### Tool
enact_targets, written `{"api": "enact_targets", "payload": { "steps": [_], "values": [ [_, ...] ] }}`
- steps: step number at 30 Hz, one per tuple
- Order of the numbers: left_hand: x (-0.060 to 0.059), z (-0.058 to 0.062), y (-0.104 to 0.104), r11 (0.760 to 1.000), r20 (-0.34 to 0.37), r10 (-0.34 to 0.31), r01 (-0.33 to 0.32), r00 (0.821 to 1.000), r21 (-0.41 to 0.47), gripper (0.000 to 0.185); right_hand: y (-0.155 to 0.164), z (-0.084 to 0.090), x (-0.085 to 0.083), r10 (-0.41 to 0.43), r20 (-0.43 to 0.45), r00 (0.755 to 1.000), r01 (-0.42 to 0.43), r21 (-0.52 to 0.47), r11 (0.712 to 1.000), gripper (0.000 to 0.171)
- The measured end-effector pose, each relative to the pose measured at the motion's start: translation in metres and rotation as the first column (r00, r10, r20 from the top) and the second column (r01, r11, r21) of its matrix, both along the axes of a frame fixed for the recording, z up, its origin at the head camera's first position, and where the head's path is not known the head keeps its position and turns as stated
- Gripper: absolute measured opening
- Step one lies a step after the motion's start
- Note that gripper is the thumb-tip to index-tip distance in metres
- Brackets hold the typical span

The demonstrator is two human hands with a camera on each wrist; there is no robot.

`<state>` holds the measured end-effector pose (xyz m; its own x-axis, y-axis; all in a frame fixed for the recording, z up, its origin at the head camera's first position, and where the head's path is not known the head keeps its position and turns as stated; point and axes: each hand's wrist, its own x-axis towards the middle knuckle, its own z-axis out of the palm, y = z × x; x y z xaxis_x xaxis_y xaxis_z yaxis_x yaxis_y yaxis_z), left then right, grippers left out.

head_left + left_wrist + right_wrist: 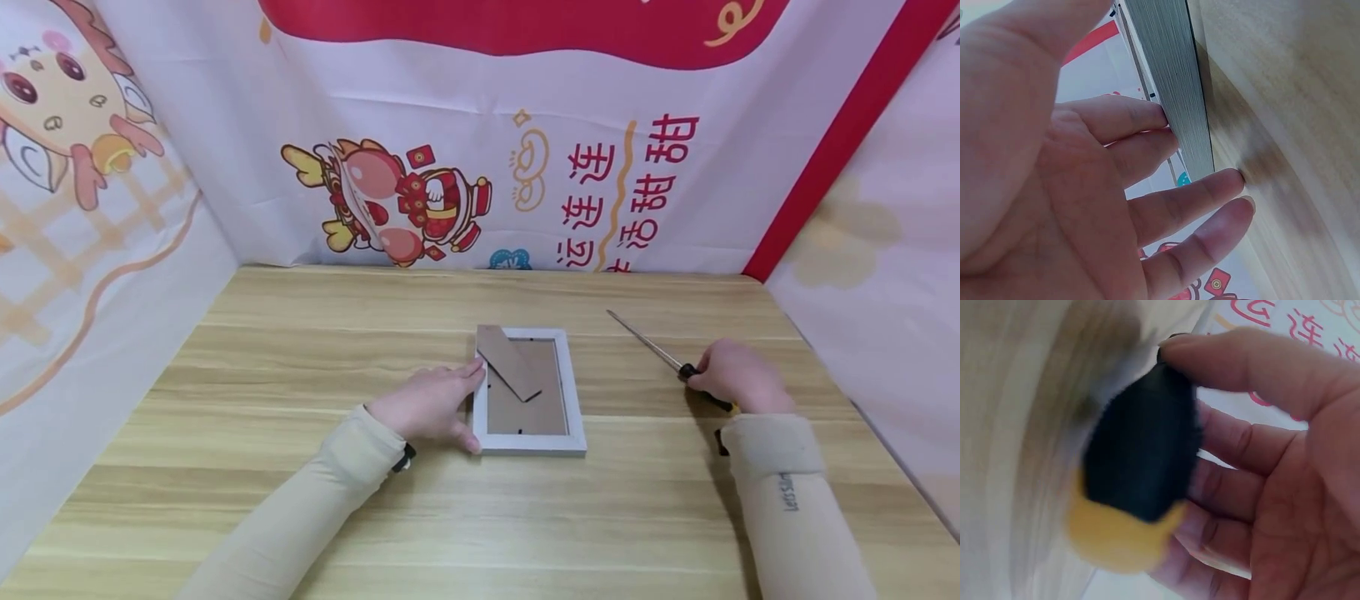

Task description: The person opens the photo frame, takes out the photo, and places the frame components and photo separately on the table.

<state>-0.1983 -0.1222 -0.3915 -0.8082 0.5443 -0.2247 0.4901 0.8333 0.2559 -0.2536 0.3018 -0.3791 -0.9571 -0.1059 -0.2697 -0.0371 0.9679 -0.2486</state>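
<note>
White-painted wood frames the small picture frame [529, 392], which lies face down near the middle of the pale wood-grain table [300, 500]. Its brown cardboard backing faces up, and a cardboard stand flap [508, 362] lies slantwise across the upper left of that backing, its top end reaching past the frame's upper edge.

The left hand [431, 404] rests on the table against the frame's left side, its fingers loosely spread and straight, with the fingertips touching the frame's left edge. The right hand [738, 377] lies well to the right of the frame, its fingers curled round the handle of a screwdriver [660, 353]. The thin metal shaft slants up and to the left, and its tip lies clear of the frame.

The head view alone shows the whole layout: frame, both hands, both cream sleeves, and the printed cloth backdrop [480, 142] with a cartoon figure and red characters. The left wrist view shows what the head view cannot, the frame's side [1175, 87] from table level, with two fingers [1122, 119] pressed to it and two more lying lower on the table. The right wrist view, partly blurred, shows the screwdriver's handle [1138, 462] close up: black with a yellow butt end, the fingers [1241, 359] wrapped about it.
</note>
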Motion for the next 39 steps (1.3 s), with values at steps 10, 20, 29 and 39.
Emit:
{"api": "enact_targets", "payload": {
  "steps": [10, 20, 29, 39],
  "values": [
    [0.001, 0.001, -0.001, 1.0, 0.015, 0.003, -0.003, 1.0, 0.009, 0.107, 0.002, 0.013, 0.003, 0.028, -0.055, 0.998, -0.038, -0.196, 0.98, 0.023],
    [0.001, 0.001, -0.002, 1.0, 0.031, 0.005, -0.006, 1.0, 0.027, 0.105, -0.001, 0.042, 0.019, -0.145, -0.313, 0.939, 0.046, -0.303, 0.952, 0.042],
    [-0.002, 0.002, -0.005, 0.999, -0.009, -0.027, 0.027, 1.0, 0.029, 0.106, -0.02, 0.062, 0.031, -0.116, -0.512, 0.851, -0.083, -0.35, 0.933, 0.037],
    [-0.004, -0.001, -0.006, 1.0, -0.065, -0.014, 0.013, 0.998, -0.008, 0.104, -0.043, 0.065, 0.038, 0.097, -0.584, 0.806, -0.285, -0.238, 0.929, 0.019]
  ]
}}
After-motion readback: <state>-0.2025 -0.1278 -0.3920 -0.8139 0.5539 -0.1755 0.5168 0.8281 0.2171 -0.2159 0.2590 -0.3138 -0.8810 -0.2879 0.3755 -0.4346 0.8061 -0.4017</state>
